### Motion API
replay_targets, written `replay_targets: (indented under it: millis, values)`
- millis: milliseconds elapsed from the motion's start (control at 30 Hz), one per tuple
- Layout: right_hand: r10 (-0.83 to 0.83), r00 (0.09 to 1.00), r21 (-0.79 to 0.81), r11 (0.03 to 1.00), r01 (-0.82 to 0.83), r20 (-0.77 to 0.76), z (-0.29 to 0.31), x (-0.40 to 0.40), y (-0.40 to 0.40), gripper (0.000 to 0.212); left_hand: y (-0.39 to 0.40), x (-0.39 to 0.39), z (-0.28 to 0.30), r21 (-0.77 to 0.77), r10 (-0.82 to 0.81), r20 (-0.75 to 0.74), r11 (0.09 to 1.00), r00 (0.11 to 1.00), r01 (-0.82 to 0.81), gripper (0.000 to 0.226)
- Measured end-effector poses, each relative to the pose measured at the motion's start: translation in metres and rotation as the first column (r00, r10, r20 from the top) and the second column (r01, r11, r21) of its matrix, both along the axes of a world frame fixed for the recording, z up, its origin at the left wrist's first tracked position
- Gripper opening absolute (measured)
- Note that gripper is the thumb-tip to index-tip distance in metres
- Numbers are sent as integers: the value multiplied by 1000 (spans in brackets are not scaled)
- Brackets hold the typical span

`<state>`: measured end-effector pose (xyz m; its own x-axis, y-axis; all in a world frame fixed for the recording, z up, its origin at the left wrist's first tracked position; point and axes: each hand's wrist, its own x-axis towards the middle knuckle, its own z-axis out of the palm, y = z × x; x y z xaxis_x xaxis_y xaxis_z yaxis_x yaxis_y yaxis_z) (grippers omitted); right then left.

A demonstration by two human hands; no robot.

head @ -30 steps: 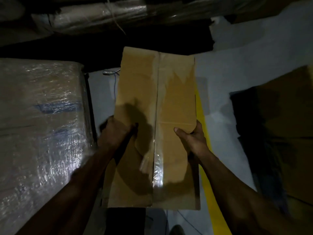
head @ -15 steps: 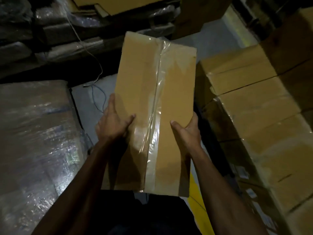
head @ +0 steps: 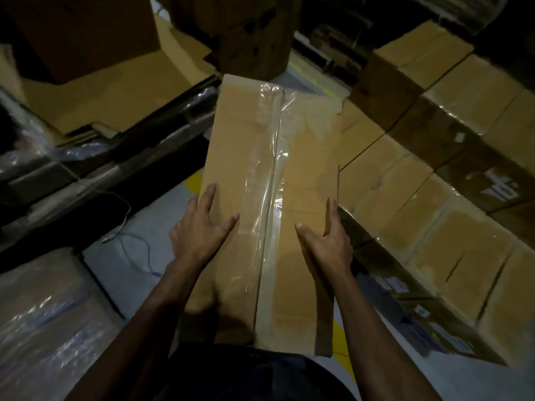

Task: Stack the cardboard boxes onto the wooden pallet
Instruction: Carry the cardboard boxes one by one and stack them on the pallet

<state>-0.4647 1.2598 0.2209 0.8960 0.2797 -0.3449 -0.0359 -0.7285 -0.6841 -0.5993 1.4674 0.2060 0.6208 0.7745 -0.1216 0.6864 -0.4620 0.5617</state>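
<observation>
A long cardboard box (head: 269, 204), sealed down its middle with a strip of clear tape (head: 270, 180), is held out in front of the person. The left hand (head: 199, 230) grips its left edge with the thumb on top; the right hand (head: 327, 241) grips its right edge likewise. To the right stand stacked cardboard boxes (head: 428, 180). Flattened cardboard sheets (head: 115, 91) lie at upper left, a plastic-wrapped load (head: 49, 319) at lower left. A thin cable (head: 127, 227) trails over the grey floor (head: 139, 261).
</observation>
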Motion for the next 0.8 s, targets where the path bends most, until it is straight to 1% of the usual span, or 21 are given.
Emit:
replay_targets:
  millis: [200,333,433,600,700,800]
  values:
    - [-180,983,23,984,179,30,17,21,47,95,64,60,18,-4,-168,27,986,985,169,82]
    - [-264,964,67,962,263,8,30,36,60,94,81,97,34,29,-249,-22,968,968,250,82]
    - [-327,945,85,942,325,17,32,57,68,95,95,132,42,26,-306,-26,951,952,307,82]
    - [-422,906,114,901,418,10,17,117,83,94,113,207,34,20,-382,-34,924,924,383,82]
    - [-469,883,159,870,466,-21,7,162,92,93,122,260,26,21,-409,-51,911,911,411,84]
    - [-496,867,151,856,495,-32,4,203,100,91,132,312,21,47,-436,-83,897,896,440,84]
